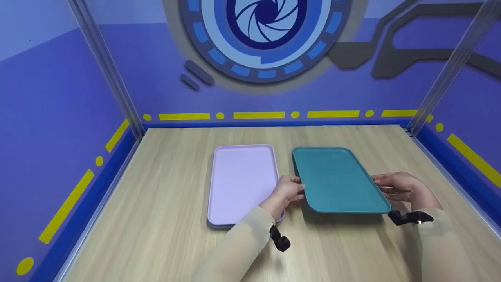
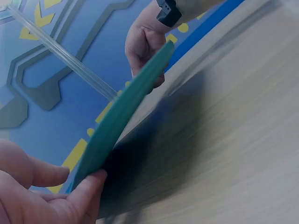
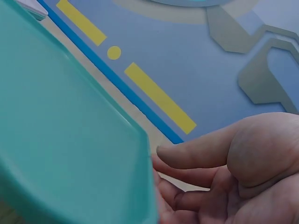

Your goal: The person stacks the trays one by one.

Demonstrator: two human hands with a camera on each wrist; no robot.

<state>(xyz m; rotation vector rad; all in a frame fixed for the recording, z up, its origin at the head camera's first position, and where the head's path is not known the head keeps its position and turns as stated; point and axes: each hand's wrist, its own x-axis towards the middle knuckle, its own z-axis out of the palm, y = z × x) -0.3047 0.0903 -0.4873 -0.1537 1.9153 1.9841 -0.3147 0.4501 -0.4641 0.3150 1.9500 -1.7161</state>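
Note:
A teal rectangular tray [image 1: 336, 180] is held above the table between both hands, its shadow falling on the wood beneath. My left hand [image 1: 289, 190] holds its left edge; in the left wrist view the fingers reach the underside and the thumb [image 2: 51, 173] is on the other side of the rim. At the right edge, my right hand [image 1: 403, 187] has its fingers bent beneath the rim. The right thumb [image 3: 187, 156] stands apart from the tray in the right wrist view. A lavender tray [image 1: 242, 180] lies left of the teal one, partly behind my left forearm.
Under the lavender tray a second, darker rim [image 1: 219, 226] shows. The wooden table [image 1: 164, 188] is bordered by blue walls [image 1: 148, 78] at the back and both sides, with metal posts [image 1: 111, 70] in the rear corners.

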